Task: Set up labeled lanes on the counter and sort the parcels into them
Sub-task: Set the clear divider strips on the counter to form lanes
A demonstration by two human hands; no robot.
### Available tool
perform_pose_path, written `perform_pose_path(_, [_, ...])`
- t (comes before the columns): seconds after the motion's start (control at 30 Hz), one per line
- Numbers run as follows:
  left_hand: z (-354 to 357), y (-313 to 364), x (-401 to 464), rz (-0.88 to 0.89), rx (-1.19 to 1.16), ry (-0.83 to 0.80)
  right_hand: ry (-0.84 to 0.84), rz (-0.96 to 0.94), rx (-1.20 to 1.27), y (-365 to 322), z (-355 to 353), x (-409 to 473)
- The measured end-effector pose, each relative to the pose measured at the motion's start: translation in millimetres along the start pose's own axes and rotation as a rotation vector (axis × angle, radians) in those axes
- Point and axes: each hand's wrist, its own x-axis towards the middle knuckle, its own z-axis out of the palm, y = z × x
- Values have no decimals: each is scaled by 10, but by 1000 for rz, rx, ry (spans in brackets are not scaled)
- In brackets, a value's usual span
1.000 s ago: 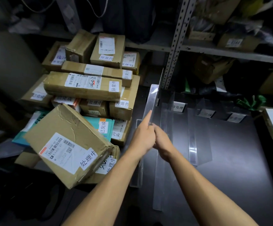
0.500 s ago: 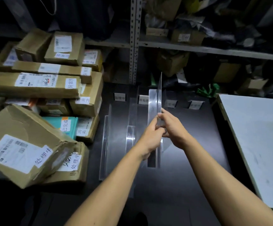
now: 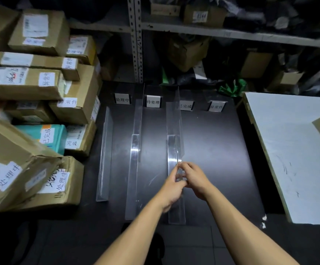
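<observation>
Three clear acrylic dividers stand lengthwise on the dark counter: a left divider, a middle divider and a right divider. My left hand and my right hand both pinch the right divider near its front end. Several small white label stands line the counter's back edge, among them one at the left and one at the right. A stack of brown cardboard parcels with white stickers fills the left side.
A teal parcel lies within the stack. A white board rests on the counter's right side. Behind the counter stands a metal shelf upright, with boxes and bags on the shelves.
The divider in my hands has come down from tilted upright to standing on the counter as the right-hand lane wall. My hands have moved toward its front end. The view shifted right.
</observation>
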Motion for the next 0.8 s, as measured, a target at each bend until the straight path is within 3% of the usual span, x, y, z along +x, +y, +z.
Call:
perform_pose_path(0.67, [-14,-279,293,-24,89,27,47,-15,-171,125,-3,159])
perform_pose_path(0.8, [-195,-48,237,66,70,69,240,-170,-292,-79,11,126])
